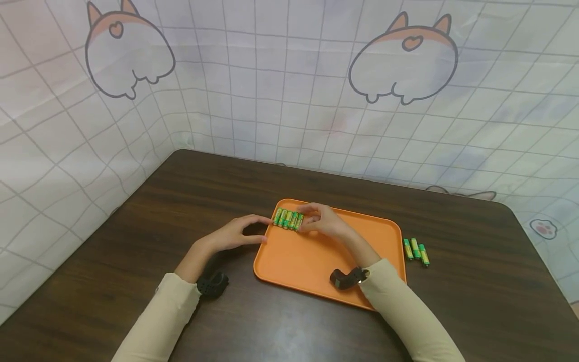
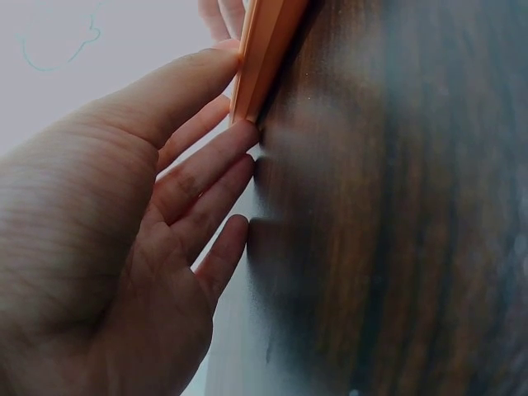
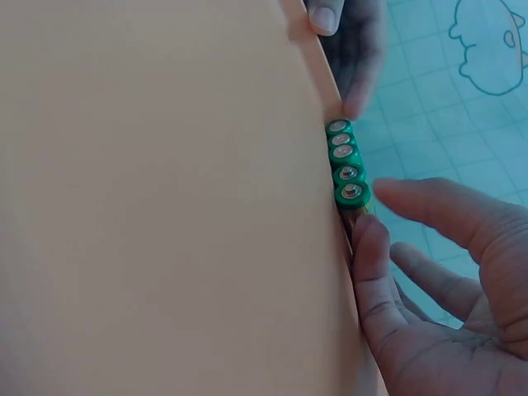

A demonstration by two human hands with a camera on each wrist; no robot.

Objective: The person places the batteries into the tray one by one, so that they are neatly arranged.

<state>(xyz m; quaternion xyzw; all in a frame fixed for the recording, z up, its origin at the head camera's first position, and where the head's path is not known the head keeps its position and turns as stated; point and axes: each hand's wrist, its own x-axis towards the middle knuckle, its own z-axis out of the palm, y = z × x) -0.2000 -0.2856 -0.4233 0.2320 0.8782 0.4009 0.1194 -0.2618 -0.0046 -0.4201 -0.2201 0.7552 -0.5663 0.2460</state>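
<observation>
Batteries [image 1: 288, 219] lie five in a row beyond the tray's [image 1: 289, 261] open room, inside its far-left edge; three more [image 1: 415, 251] sit outside the right rim. Left hand [image 1: 232, 234], fingers loosely parted, holding nothing, meets the left rim. Right hand [image 1: 323, 221], loosely arched, grips nothing beside the row. Only the right wrist view clearly shows the row's nubbed ends.

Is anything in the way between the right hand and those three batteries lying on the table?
Only the tray's right rim: the right hand is over the tray, the three batteries just outside. Nothing else visible stands between.
</observation>
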